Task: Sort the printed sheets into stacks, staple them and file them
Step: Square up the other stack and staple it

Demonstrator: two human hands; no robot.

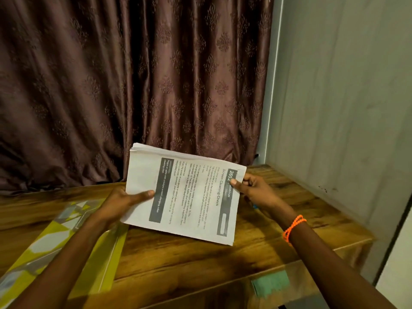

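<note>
A thick stack of printed sheets (191,197) is held tilted above the wooden table (200,259), its top page headed "Screen Cleaning Check". My left hand (124,204) grips the stack's left edge, thumb on top. My right hand (254,188) pinches the stack's right edge near the dark header, thumb on the page; an orange band circles that wrist. Something small and blue peeks out under my right hand; I cannot tell what it is.
A yellow and grey patterned folder (66,248) lies on the table at the left, under my left forearm. A brown curtain (133,85) hangs behind the table. A grey wall (345,108) closes off the right side. A green patch (270,283) marks the table's front edge.
</note>
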